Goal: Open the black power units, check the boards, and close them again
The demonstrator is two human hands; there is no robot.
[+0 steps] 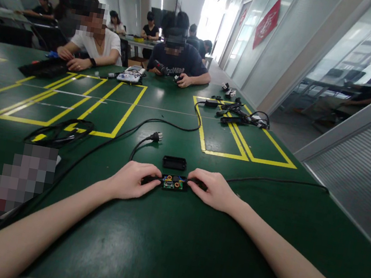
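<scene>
Green matting covers the long table (159,249), marked off with yellow tape (127,112), and two people sit working at its far side. Near the front edge lies an open adapter case (174,183) (its circuit board shows, with orange coils). The left hand (133,180) pinches the case's left end with curled fingers, and the right hand (214,190) grips the right end the same way. A black lid (174,162) rests just beyond the case, apart from it. Farther back lies a plug (156,137) on its black cord.
</scene>
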